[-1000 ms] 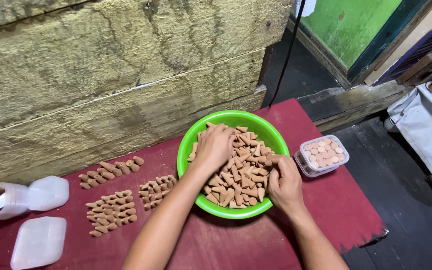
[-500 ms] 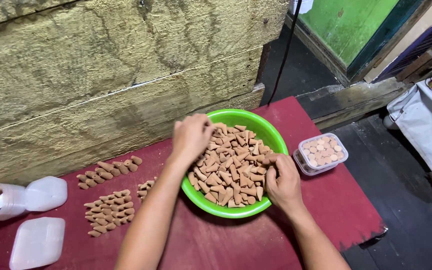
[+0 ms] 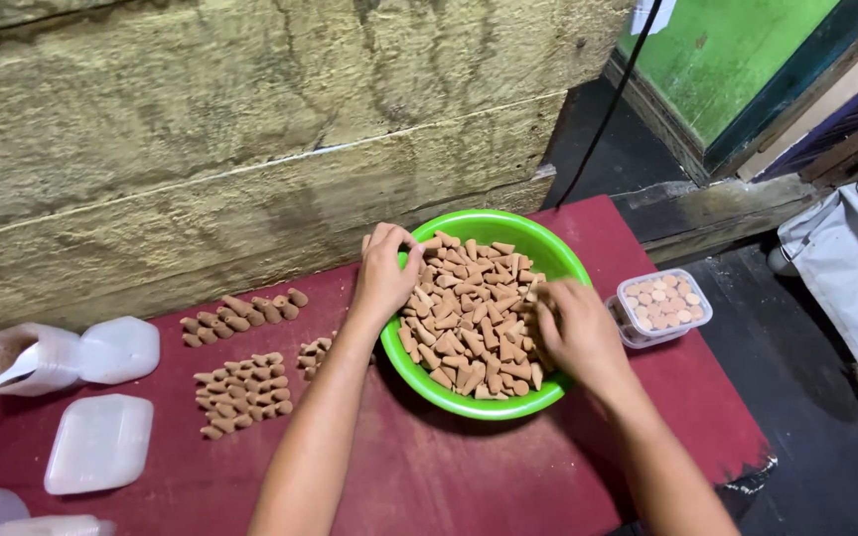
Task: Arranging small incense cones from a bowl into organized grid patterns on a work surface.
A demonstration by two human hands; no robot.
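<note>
A bright green bowl (image 3: 548,250) full of small brown cone-shaped pieces (image 3: 469,318) sits on a dark red cloth. My left hand (image 3: 384,278) rests over the bowl's left rim with its fingers curled, closed around what may be a few cones. My right hand (image 3: 578,333) is inside the bowl at its right side, fingers spread down among the cones. Rows of the same brown cones (image 3: 245,392) lie on the cloth left of the bowl, with another row (image 3: 240,316) further back.
A small clear box of pale round pieces (image 3: 662,306) stands right of the bowl. Empty clear boxes and lids (image 3: 99,442) lie at the left, one box with a white spoon (image 3: 27,362). A rough yellowish wall (image 3: 250,129) runs behind. The cloth's right edge (image 3: 747,447) drops to dark floor.
My left hand has moved from the middle of the bowl back to its left rim. The right hand stays in the bowl's right side.
</note>
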